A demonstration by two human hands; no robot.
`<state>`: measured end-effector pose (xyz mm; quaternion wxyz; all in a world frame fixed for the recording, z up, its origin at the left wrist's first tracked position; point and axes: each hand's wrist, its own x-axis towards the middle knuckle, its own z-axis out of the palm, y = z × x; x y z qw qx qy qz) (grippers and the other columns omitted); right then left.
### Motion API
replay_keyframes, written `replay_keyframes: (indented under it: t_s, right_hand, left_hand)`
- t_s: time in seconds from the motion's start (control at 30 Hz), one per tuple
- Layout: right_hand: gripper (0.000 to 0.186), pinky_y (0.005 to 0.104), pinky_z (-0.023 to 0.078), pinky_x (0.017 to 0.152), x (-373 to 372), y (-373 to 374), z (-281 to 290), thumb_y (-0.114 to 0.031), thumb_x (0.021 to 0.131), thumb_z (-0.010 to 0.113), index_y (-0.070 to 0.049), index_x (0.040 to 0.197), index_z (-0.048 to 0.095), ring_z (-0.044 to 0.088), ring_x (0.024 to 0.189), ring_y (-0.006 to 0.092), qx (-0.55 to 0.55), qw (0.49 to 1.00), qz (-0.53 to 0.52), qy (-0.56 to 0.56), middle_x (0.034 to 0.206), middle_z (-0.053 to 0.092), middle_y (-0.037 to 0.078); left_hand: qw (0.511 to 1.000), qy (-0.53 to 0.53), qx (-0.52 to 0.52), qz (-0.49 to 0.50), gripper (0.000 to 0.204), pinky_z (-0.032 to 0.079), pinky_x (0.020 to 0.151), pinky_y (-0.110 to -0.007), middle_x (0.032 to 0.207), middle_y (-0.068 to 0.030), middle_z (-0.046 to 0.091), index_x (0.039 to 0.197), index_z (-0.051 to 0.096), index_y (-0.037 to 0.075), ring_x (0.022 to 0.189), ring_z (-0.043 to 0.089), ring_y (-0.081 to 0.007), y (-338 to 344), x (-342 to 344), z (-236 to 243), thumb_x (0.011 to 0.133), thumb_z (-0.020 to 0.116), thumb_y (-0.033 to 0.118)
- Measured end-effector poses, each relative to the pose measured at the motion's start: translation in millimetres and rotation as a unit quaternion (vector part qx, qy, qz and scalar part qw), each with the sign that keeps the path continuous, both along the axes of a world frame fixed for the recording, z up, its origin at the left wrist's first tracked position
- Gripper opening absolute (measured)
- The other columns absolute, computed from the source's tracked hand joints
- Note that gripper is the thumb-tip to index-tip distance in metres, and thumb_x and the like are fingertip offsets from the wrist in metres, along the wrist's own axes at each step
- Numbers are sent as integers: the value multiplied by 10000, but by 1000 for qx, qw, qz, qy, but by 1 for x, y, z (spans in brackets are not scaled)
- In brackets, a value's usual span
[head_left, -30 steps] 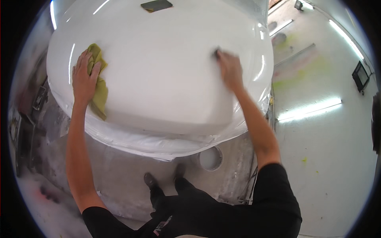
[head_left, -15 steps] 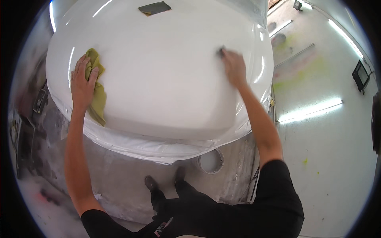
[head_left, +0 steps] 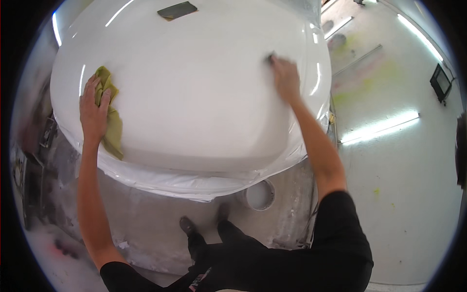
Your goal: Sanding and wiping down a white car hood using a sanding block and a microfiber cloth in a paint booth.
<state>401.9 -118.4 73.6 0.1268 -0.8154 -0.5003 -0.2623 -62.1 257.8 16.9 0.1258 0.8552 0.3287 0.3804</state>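
Note:
A broad white car hood [head_left: 194, 97] with a glossy surface spreads out in front of me. On its left side my left hand [head_left: 94, 109] rests over a crumpled yellow-green cloth [head_left: 114, 129], part of it caught between thumb and fingers. Toward the hood's right side my right hand [head_left: 286, 78] pinches a small dark pad [head_left: 270, 59] against the surface. Motion blurs that pad, so its exact kind is unclear. A dark grey piece of sandpaper [head_left: 178, 10] with a tan edge lies on the hood's far part.
Clear plastic sheeting [head_left: 185, 184] wraps the hood's near edge. Below it, a round bucket [head_left: 260, 195] stands on the grey floor [head_left: 146, 219] beside my feet. The right wall [head_left: 399, 170] carries tube lights [head_left: 379, 128] and a black floodlight [head_left: 440, 82].
The view has shifted slightly, so the hood, sandpaper and cloth appear farther left. My left hand keeps its hold on the cloth; my right hand stays on the right side with the pad, still blurred.

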Motion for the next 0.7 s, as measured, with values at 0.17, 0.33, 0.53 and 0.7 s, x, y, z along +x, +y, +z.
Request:
replay_keyframes:
  t_s: [0.17, 0.33, 0.53, 0.7]
  right_hand:
    - [614, 512, 558, 1099, -118, -128, -48, 10, 965, 604, -180, 1541, 697, 670, 1246, 457, 61, 991, 97, 66, 1403, 726, 226]
    - [425, 499, 549, 1057, 48, -52, 30, -53, 1016, 566, -94, 1403, 737, 692, 1243, 367, -1, 1000, 7, -28, 1329, 758, 177]
    - [406, 505, 564, 1029, -18, -61, -26, -46, 980, 740, -67, 1383, 782, 721, 1163, 409, 41, 997, 58, -41, 1242, 789, 213]
    - [492, 511, 542, 1110, -130, -121, -56, -9, 959, 699, -118, 1434, 770, 695, 1244, 406, 73, 987, 140, 14, 1404, 737, 195]
  left_hand:
    - [1000, -8, -2, 5, 526, 360, 1297, -472, 1674, -166, 562, 1560, 585, 7, 1521, 526, -368, -3, -12, 21, 1122, 632, 295]
    - [1000, -23, 3, -11, 539, 379, 1277, -470, 1677, -163, 560, 1562, 589, 9, 1504, 539, -384, -6, 16, 15, 1120, 629, 315]
    - [1000, 2, 5, 5, 523, 374, 1284, -482, 1673, -162, 562, 1537, 604, 3, 1504, 538, -388, 1, -1, 2, 1116, 628, 313]
    - [1000, -3, 18, 25, 525, 373, 1284, -477, 1663, -164, 571, 1525, 611, -6, 1506, 542, -383, -4, -8, 20, 1109, 636, 314]
